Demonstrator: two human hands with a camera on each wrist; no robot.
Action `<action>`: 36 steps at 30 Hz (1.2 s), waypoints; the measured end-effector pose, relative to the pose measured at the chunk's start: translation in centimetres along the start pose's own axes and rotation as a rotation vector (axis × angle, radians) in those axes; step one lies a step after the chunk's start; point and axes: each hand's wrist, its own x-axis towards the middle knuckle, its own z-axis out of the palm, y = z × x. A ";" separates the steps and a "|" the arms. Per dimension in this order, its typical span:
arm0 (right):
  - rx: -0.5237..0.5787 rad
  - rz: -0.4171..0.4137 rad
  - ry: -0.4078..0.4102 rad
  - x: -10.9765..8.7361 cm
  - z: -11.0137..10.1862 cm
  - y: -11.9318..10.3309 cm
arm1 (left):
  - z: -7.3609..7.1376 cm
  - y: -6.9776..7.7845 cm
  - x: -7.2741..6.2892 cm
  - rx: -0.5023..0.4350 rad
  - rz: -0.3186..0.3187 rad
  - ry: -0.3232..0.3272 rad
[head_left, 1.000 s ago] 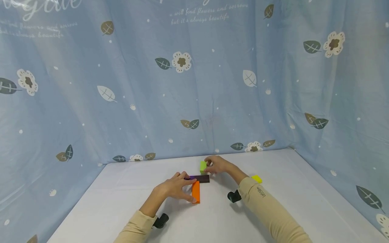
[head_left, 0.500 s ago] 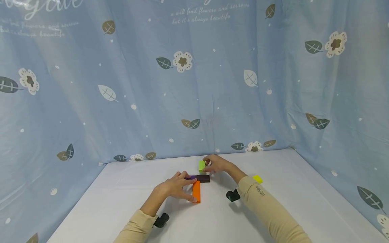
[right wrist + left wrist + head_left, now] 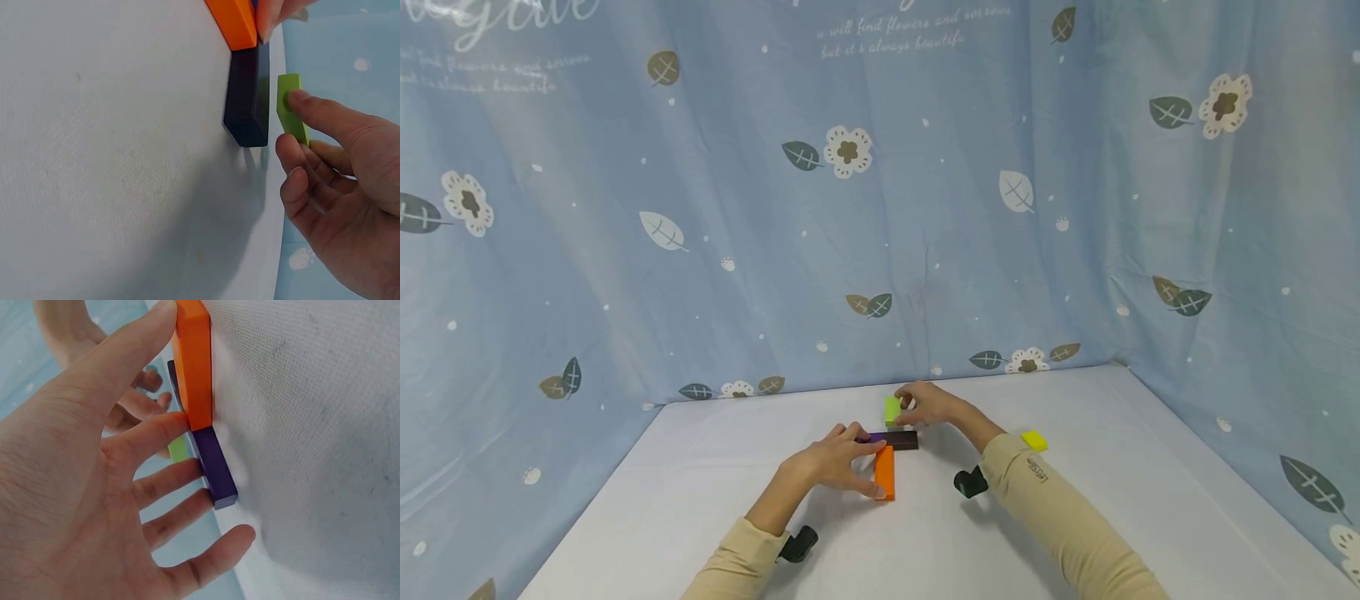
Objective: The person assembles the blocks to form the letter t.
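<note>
My left hand (image 3: 831, 462) rests along an orange block (image 3: 885, 473), thumb at its near end and index finger by its far end. Other fingertips touch a purple-to-dark bar (image 3: 901, 440), which lies crosswise at the orange block's far end, making a T shape. Whether that bar is one piece or two I cannot tell. Beyond the bar, my right hand (image 3: 928, 404) pinches a small lime-green block (image 3: 289, 103) between thumb and fingers. The green block stands apart from the bar in the right wrist view.
A yellow block (image 3: 1033, 440) lies on the white table (image 3: 1120, 492) to the right, beside the right sleeve. Black wrist-worn cameras show under both wrists. A blue curtain (image 3: 737, 208) with leaf and flower prints hangs behind the table.
My right hand has shifted slightly left with the green block, along the far side of the bar. The yellow block shows more fully. My left hand and the orange block stay put.
</note>
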 end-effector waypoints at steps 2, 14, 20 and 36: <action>-0.008 -0.009 -0.002 0.1 0.1 0.0 | 0.1 0.0 0.0 0.004 0.002 0.004; -0.058 -0.045 0.011 0.5 0.9 -0.4 | 0.1 -0.1 0.0 0.001 0.005 0.014; -0.082 -0.047 0.014 0.7 1.2 -0.4 | 0.2 0.0 0.0 0.008 0.011 0.017; -0.100 -0.043 0.007 1.0 1.7 -0.5 | 0.1 0.0 -0.1 0.001 0.012 0.011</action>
